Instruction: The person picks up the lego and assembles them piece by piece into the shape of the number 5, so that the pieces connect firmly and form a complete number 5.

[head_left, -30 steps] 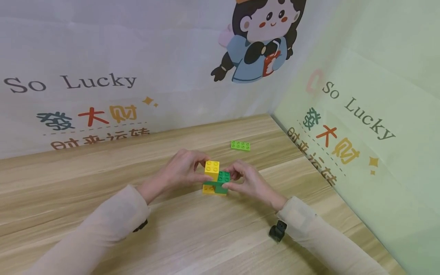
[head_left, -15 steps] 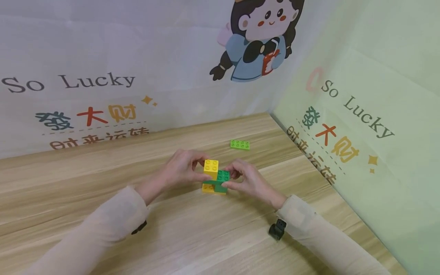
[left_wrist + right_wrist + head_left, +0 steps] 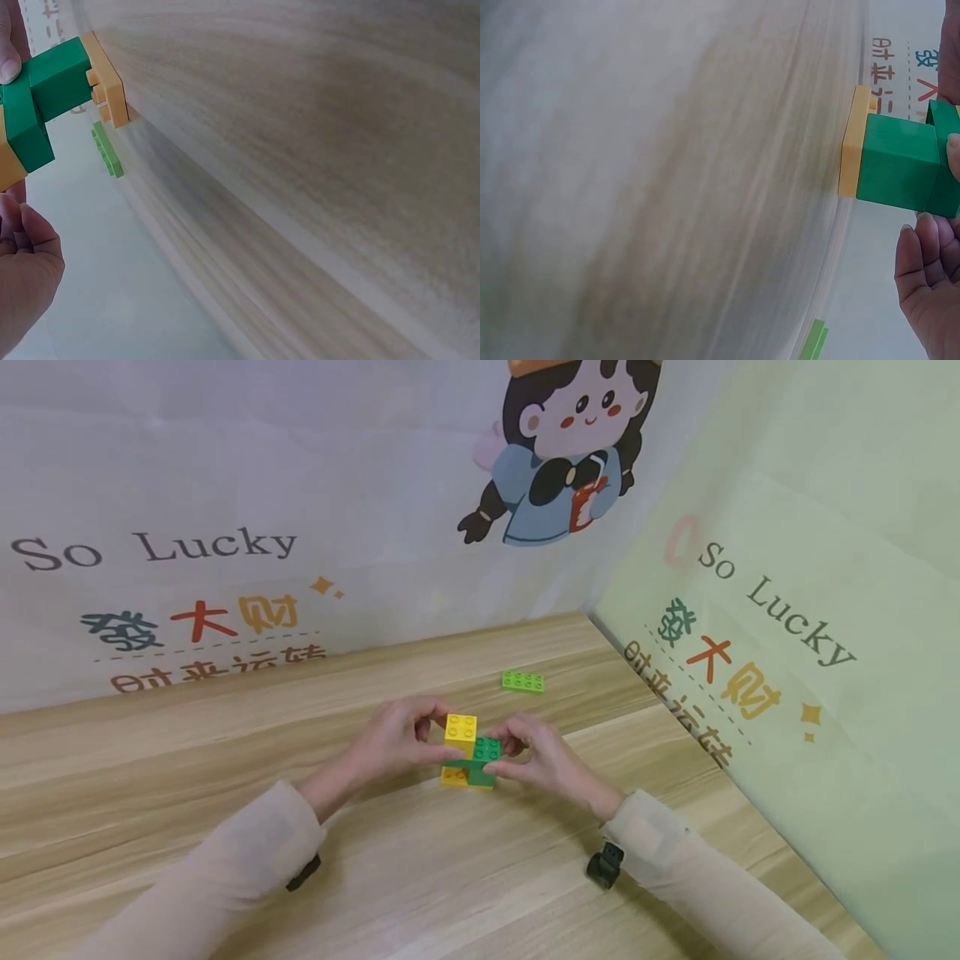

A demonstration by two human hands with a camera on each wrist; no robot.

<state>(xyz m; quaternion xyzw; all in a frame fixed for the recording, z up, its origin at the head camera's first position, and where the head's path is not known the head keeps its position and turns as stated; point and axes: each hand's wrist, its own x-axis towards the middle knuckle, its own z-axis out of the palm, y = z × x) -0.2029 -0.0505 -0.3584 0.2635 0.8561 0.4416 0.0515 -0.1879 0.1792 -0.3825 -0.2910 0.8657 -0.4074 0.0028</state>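
A small stack of toy building bricks stands on the wooden table. Its base is a flat orange-yellow plate (image 3: 453,777) with a green block (image 3: 898,161) on its right part. Across that block lies a longer green brick (image 3: 490,749), which overhangs to the left. The yellow brick (image 3: 461,727) sits on the overhanging half, studs up. My left hand (image 3: 401,732) pinches the yellow brick between thumb and fingers. My right hand (image 3: 546,758) grips the green bricks from the right, thumb in front. The fingertips behind the stack are partly hidden in the head view.
A flat light-green brick (image 3: 522,682) lies on the wooden table (image 3: 450,877) behind the stack. Printed cloth walls stand along the table's back (image 3: 375,468) and right side (image 3: 840,543). A black wrist camera (image 3: 605,866) hangs under the right sleeve.
The head view has shifted slightly. Both hands keep the same hold on the stack, and no brick visibly moves against another.
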